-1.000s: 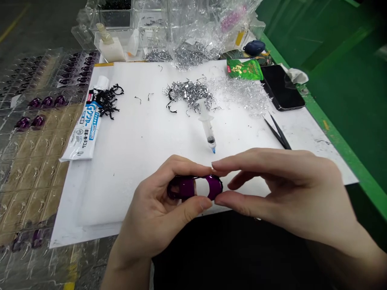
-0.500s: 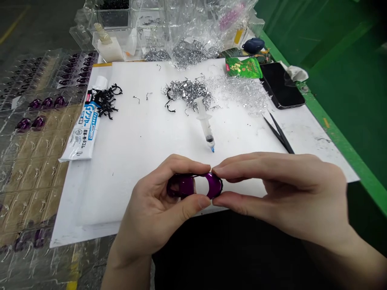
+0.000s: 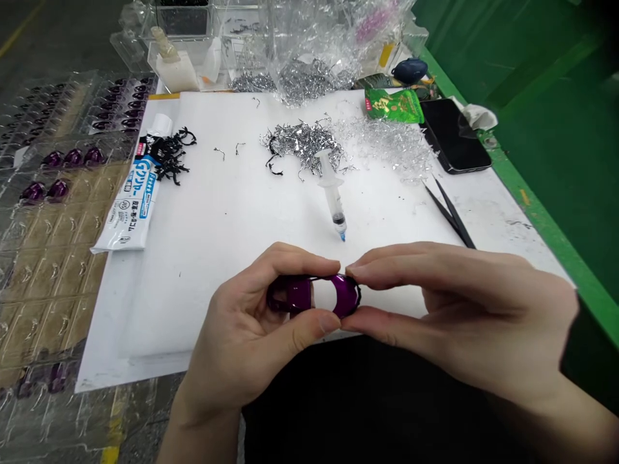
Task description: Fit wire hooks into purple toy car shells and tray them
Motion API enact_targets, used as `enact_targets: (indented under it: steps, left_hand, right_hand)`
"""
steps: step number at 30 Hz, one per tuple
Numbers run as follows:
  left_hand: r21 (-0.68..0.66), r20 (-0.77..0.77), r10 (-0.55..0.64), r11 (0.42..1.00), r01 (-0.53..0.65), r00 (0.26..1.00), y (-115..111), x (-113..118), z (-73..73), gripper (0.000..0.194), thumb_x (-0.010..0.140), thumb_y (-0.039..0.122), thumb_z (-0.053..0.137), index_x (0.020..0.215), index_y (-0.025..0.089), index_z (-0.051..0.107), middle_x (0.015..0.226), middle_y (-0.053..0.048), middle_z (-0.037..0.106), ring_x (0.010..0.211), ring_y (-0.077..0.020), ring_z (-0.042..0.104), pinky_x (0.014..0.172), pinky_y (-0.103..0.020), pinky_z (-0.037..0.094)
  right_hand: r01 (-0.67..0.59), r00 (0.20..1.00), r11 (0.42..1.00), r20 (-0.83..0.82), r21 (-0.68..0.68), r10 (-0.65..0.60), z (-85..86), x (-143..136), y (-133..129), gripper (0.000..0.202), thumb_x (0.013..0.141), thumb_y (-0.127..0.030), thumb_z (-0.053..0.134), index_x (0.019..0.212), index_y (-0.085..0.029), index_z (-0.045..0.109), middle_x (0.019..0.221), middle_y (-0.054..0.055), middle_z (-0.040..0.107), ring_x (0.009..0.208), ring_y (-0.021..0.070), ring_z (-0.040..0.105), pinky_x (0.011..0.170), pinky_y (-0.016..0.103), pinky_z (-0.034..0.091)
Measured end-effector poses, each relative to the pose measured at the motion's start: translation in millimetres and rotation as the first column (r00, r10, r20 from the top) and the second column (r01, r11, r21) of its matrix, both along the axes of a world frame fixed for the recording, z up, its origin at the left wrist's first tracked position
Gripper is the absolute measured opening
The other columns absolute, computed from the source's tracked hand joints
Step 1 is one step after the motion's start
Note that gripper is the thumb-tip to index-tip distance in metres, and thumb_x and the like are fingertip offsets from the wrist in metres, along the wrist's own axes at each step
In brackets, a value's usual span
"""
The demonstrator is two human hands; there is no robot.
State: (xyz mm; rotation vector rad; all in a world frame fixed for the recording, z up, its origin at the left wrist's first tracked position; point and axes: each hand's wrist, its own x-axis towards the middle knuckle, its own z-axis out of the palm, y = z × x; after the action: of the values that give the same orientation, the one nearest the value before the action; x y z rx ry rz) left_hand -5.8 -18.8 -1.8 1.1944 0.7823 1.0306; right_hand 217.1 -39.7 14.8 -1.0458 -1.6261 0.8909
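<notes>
Between my two hands is a small glossy purple toy car body [image 3: 347, 296], with a white middle section and a dark edging at its right end. My left hand [image 3: 261, 316] is closed around its left part, thumb along the near side and forefinger along the far side. The fingertips and thumb of my right hand [image 3: 464, 303] pinch its right end from both sides. Just beyond lies a syringe [image 3: 332, 193] with a blue tip pointing toward the car body. Black tweezers [image 3: 452, 214] rest to the right, beyond my right hand.
A white board [image 3: 217, 219] carries a glue tube [image 3: 133, 193], black strips [image 3: 171, 158] and a pile of silvery pieces [image 3: 307, 142]. At right lie a green packet [image 3: 394, 105] and a phone [image 3: 454, 135]. Clear trays [image 3: 53, 258] with purple parts stand left.
The view has shifted slightly. Both hands keep their hold on the car body, which has barely moved; its dark-edged right end is turned a little more into view.
</notes>
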Motion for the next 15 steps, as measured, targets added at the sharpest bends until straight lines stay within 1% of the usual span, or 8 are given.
enact_targets:
  steps: [2, 4, 6, 8, 12, 15]
  left_hand:
    - [0.002, -0.002, 0.007, 1.0, -0.007, 1.0, 0.3, 0.5, -0.3, 0.034, 0.092, 0.01, 0.088, 0.119, 0.031, 0.086, 0.104, -0.001, 0.072, 0.084, -0.0094, 0.066, 0.075, -0.014, 0.057]
    - [-0.003, 0.016, -0.018, 1.0, 0.018, 1.0, 0.3, 0.5, -0.8, 0.033, 0.093, 0.011, 0.087, 0.12, 0.03, 0.086, 0.106, -0.001, 0.073, 0.083, -0.0094, 0.066, 0.076, -0.015, 0.058]
    - [-0.023, 0.054, -0.048, 0.999, 0.049, 0.997, -0.1, -0.1, -1.2, 0.032, 0.095, 0.012, 0.085, 0.121, 0.031, 0.086, 0.107, -0.002, 0.074, 0.084, -0.0103, 0.067, 0.079, -0.017, 0.06]
    - [-0.053, 0.086, -0.046, 0.997, 0.051, 0.995, -0.6, -0.7, -1.6, 0.032, 0.095, 0.012, 0.085, 0.122, 0.031, 0.085, 0.105, -0.002, 0.075, 0.085, -0.0107, 0.068, 0.078, -0.016, 0.06]
    - [-0.095, 0.115, -0.024, 0.995, 0.035, 0.993, -0.6, -1.0, -2.6, 0.031, 0.094, 0.014, 0.087, 0.121, 0.03, 0.086, 0.098, 0.0, 0.074, 0.076, -0.0082, 0.062, 0.068, -0.013, 0.055]
    - [-0.09, 0.118, -0.018, 0.996, 0.029, 0.993, 0.7, -0.5, -3.3, 0.032, 0.092, 0.013, 0.088, 0.119, 0.03, 0.086, 0.1, -0.001, 0.075, 0.077, -0.0082, 0.062, 0.07, -0.013, 0.055]
  right_hand:
    - [0.02, 0.999, 1.0, 0.031, 0.005, -0.02, 1.8, -0.4, -0.8, 0.054, 0.078, -0.014, 0.101, 0.123, -0.04, 0.086, 0.112, -0.003, 0.086, 0.09, 0.0242, 0.083, 0.082, 0.038, 0.074]
    - [0.033, 0.998, 0.999, 0.059, 0.0, -0.033, 4.2, -1.0, -0.9, 0.051, 0.079, -0.017, 0.101, 0.123, -0.04, 0.086, 0.112, -0.002, 0.087, 0.088, 0.0253, 0.083, 0.079, 0.039, 0.074]
    - [0.04, 0.998, 0.999, 0.057, -0.013, -0.039, 6.1, -2.1, 0.2, 0.052, 0.079, -0.019, 0.102, 0.123, -0.041, 0.086, 0.114, -0.002, 0.086, 0.091, 0.0265, 0.084, 0.08, 0.04, 0.074]
    - [0.035, 0.999, 0.999, 0.02, -0.017, -0.034, 6.7, -3.6, 2.0, 0.053, 0.078, -0.016, 0.102, 0.122, -0.041, 0.086, 0.113, -0.002, 0.086, 0.094, 0.0268, 0.084, 0.082, 0.041, 0.074]
    - [0.002, 0.998, 1.0, -0.06, -0.018, -0.004, 2.6, -7.3, 4.5, 0.052, 0.076, -0.009, 0.101, 0.117, -0.037, 0.087, 0.112, -0.001, 0.087, 0.095, 0.025, 0.083, 0.086, 0.039, 0.072]
    - [0.006, 0.994, 0.999, -0.111, -0.051, -0.012, -1.9, -10.3, 4.2, 0.048, 0.075, -0.008, 0.102, 0.113, -0.034, 0.088, 0.111, 0.0, 0.087, 0.096, 0.0237, 0.083, 0.088, 0.036, 0.072]
